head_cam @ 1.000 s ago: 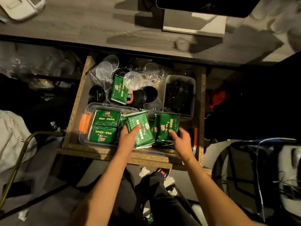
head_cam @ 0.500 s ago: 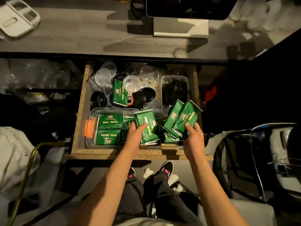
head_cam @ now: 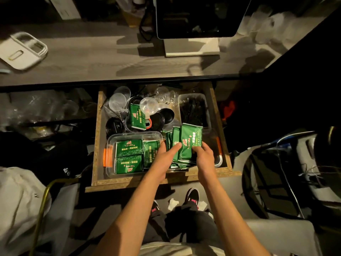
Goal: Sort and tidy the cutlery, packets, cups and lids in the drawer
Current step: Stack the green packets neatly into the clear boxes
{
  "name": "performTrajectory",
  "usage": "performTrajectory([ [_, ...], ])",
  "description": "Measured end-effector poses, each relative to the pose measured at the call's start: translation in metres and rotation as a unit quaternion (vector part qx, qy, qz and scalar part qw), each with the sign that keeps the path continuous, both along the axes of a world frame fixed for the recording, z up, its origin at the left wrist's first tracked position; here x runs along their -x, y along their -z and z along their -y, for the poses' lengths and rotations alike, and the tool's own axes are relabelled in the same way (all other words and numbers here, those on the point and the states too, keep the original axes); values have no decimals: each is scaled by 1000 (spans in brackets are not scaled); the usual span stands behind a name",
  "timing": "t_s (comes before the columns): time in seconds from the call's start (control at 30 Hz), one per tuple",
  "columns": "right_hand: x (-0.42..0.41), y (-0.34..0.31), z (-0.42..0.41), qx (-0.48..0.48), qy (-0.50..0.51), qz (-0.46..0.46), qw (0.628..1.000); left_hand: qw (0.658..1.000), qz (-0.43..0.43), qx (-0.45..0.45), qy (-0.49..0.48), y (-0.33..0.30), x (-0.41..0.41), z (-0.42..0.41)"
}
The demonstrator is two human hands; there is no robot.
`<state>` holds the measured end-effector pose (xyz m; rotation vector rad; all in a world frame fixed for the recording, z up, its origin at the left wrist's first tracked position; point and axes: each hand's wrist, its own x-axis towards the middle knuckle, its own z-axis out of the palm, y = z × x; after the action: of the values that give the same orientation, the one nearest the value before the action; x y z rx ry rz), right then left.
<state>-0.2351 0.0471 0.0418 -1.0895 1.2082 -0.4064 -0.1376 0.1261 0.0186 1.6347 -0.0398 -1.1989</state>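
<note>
An open wooden drawer (head_cam: pixel 97 145) holds a clear plastic tub (head_cam: pixel 110 143) with orange latches. Green packets (head_cam: pixel 129 148) lie flat in the tub's left half. My right hand (head_cam: pixel 203 154) grips a bunch of upright green packets (head_cam: pixel 190 139) in the tub's right half. My left hand (head_cam: pixel 164 157) rests against that bunch from the left, fingers stretched over the packets. One more green packet (head_cam: pixel 137 117) lies behind the tub among clear cups (head_cam: pixel 118 99), a domed clear lid (head_cam: pixel 148 105) and black lids (head_cam: pixel 167 115). Black cutlery fills a clear tray (head_cam: pixel 193 109) at the back right.
A grey desk (head_cam: pixel 92 58) overhangs the drawer's back, carrying a monitor on a white stand (head_cam: pixel 191 48) and a white box (head_cam: pixel 22 50). Clear bags sit on the shelf to the left. My feet (head_cam: pixel 191 195) and a chair stand below.
My right hand has carried its green packets back left into the tub's right half. My left hand has let go of its packet and moved right to touch that bunch.
</note>
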Motion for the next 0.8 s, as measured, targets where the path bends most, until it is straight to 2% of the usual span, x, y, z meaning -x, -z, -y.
performTrajectory([
  [0.2, -9, -20, 11, 74, -26, 14, 997, 999, 39, -16, -2, -22, 5, 17],
  [0.37, 1, -24, 48, 15, -20, 14, 1000, 997, 1, -12, -76, -33, 13, 36],
  [0.53, 20, -44, 81, 36, 2, 35, 999, 993, 10, -35, -117, -51, 16, 48],
  [0.63, 25, -56, 98, 13, -50, 69, 996, 992, 32, -40, -117, -65, 20, 56],
  [0.8, 24, -56, 102, 19, -138, 29, 990, 993, 25, -14, -116, -72, 41, 80],
])
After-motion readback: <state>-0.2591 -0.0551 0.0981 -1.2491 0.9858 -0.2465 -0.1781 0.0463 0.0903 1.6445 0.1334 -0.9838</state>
